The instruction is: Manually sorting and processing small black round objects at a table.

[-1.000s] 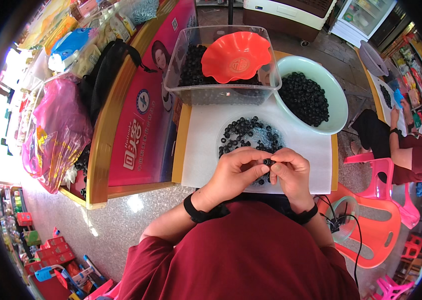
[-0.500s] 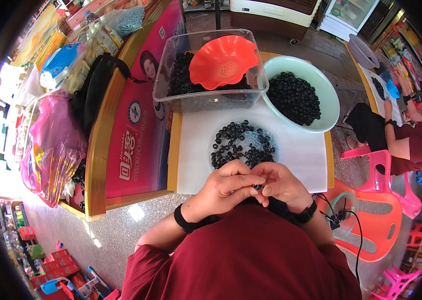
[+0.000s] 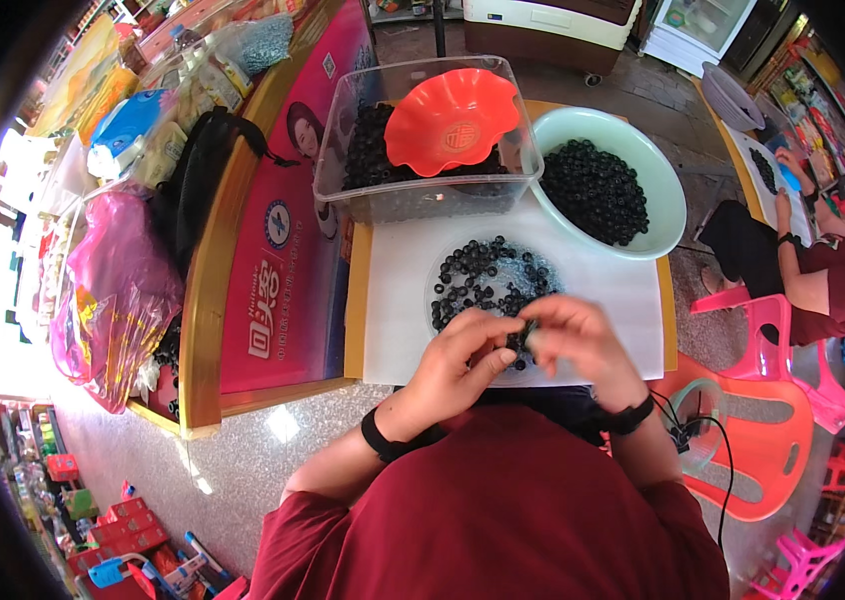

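In front of my chest, my left hand [image 3: 455,362] pinches a small black ring-like part [image 3: 522,338] between thumb and fingers. Right beside it, my right hand [image 3: 583,345] is smeared by motion, its fingers bent over toward the part; whether it grips anything is unclear. Just beyond both hands lies a clear round dish [image 3: 435,290] with many loose black ring-like parts [image 3: 468,262] and a patch of tiny pale blue pieces [image 3: 526,268]. A black band circles each wrist.
Behind the dish, a clear plastic bin [image 3: 423,208] holds more black parts and a red scalloped bowl [image 3: 455,120]. A pale green basin [image 3: 671,215] of black parts stands right of it. At left is a counter panel [image 3: 273,260]; at right, an orange chair [image 3: 768,440] and a seated person [image 3: 823,270].
My hands have moved slightly forward and drawn a little apart. The right hand has shifted right and up from the left, and the black part now shows between them.
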The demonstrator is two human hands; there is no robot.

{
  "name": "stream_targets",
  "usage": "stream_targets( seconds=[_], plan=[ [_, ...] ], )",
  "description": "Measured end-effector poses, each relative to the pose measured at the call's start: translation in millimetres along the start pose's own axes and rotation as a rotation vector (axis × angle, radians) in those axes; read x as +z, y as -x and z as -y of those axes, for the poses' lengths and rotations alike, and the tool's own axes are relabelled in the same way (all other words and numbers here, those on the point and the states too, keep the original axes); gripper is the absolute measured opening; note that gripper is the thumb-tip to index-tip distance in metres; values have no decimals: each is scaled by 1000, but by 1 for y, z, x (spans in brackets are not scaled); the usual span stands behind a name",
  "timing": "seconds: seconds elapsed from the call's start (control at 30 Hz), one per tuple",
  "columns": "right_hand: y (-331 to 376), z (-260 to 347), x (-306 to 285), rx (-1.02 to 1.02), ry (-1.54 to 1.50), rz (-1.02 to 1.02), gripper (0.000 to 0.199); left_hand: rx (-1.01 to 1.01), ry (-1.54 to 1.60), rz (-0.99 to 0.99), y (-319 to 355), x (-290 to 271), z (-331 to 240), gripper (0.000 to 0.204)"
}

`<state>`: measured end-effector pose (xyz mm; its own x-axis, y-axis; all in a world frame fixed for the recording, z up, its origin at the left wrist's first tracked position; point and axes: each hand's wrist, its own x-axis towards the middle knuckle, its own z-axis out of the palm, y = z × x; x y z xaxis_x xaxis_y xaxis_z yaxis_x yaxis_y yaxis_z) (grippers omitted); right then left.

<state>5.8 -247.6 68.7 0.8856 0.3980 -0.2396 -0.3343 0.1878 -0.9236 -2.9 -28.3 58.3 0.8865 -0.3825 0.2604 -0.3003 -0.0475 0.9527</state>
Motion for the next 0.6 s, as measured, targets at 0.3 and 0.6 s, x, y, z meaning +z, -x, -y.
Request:
stream_targets(
  seconds=[0.3, 0.6],
  plan=[
    [-42, 20, -50, -465, 937, -560, 32, -210, -159, 48, 16, -22, 35, 19],
    [-114, -41, -20, -318, 1469, -46, 14, -264, -135, 73, 23, -26, 52, 18]
  ],
)
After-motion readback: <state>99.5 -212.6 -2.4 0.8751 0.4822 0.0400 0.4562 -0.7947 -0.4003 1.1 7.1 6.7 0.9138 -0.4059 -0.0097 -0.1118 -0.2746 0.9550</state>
